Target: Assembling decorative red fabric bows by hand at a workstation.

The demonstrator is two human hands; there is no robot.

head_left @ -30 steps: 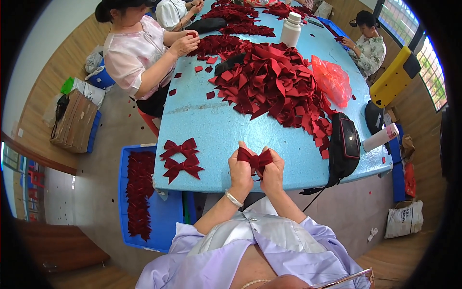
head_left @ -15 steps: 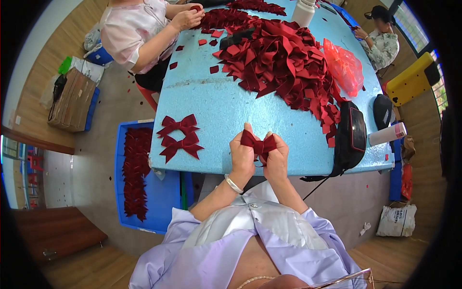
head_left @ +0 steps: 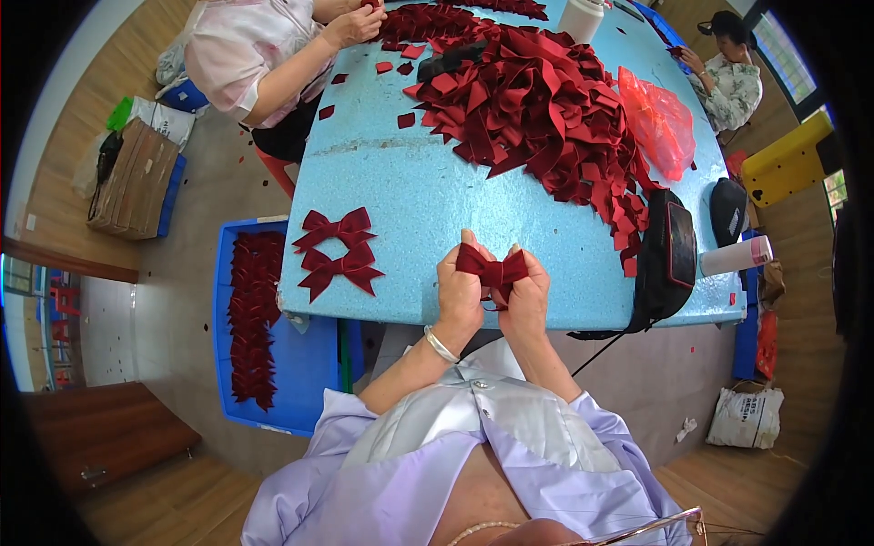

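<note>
Between my two hands is a dark red ribbon bow (head_left: 492,267), just over the near edge of the blue table (head_left: 401,196). My left hand (head_left: 461,289) pinches its left loop, with the thumb upright behind it. On the other side my right hand (head_left: 524,293) is closed on the right loop. The bow's tails hang partly hidden between my palms. To the left, two finished-looking bows lie flat on the table, an upper bow (head_left: 335,227) and a lower bow (head_left: 340,270), close together.
A big heap of red ribbon pieces (head_left: 546,118) covers the table's far middle. Beside it are a red plastic bag (head_left: 657,127), black pouch (head_left: 667,259) and pale bottle (head_left: 736,256). A blue crate (head_left: 305,373) holding rows of bows stands lower left. Two co-workers sit at the table.
Both hands stay on the bow, which now looks slightly wider and flatter between them. The whole view has shifted a little; the bows on the table lie as before.
</note>
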